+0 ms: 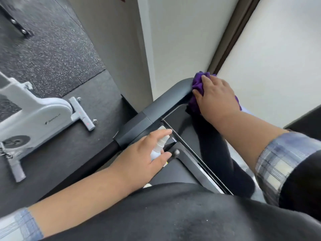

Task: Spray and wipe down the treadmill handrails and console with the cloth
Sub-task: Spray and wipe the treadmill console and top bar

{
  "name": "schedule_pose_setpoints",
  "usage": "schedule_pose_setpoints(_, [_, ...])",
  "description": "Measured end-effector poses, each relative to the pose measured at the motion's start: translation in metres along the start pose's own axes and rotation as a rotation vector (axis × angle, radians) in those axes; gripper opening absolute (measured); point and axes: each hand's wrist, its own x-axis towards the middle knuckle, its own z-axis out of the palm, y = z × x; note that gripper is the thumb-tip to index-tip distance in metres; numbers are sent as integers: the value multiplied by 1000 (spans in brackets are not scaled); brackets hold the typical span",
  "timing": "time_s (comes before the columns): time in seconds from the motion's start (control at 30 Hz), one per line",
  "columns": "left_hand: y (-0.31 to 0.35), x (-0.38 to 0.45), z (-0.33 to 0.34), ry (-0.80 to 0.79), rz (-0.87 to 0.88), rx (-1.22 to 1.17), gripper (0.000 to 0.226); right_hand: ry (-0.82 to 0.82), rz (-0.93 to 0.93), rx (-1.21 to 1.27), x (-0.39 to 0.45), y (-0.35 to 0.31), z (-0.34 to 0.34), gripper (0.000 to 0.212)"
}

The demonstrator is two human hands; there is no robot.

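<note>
One crumpled purple cloth point(197, 87) lies bunched on the curved dark grey treadmill handrail point(166, 100), pressed there by the right hand point(215, 96), fingers curled over it. The left hand point(147, 153) grips a small white spray bottle point(159, 146), forefinger on its nozzle, beside the glossy black console point(175, 117). A white exercise bike point(34, 117) stands on the floor at left; its small logo is too blurred to read.
</note>
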Motion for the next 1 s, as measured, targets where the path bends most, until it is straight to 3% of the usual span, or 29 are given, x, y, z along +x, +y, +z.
schedule_pose_setpoints(0.13, [-14, -17, -9, 23, 28, 13, 49, -71, -248, 22, 26, -42, 3, 56])
schedule_pose_setpoints(0.3, [-34, -37, -15, 98, 103, 41, 51, -179, -682, 62, -14, -117, 14, 64])
schedule_pose_setpoints(0.4, [-40, -42, -19, 139, 131, 18, 51, -236, -823, 67, -40, -168, 33, 66])
schedule_pose_setpoints(0.5, [-42, -41, -22, 178, 149, 5, 50, -182, -892, 81, -45, -174, 41, 48])
schedule_pose_setpoints(0.6, [-43, -38, -23, 188, 164, 0, 50, -100, -794, 132, -34, -142, 33, 49])
schedule_pose_setpoints(0.73, [-49, -37, -26, 189, 184, 10, 51, -40, -415, 146, 5, -66, 9, 60])
schedule_pose_setpoints(0.83, [-56, -44, -31, 220, 169, 15, 52, -27, -198, 105, 28, -22, -5, 56])
schedule_pose_setpoints(0.93, [-57, -47, -34, 218, 151, 2, 51, -3, -124, 75, 26, -35, -3, 44])
schedule_pose_setpoints(1.0, [-56, -46, -32, 223, 172, 6, 53, -2, -216, 104, 9, -67, 5, 41])
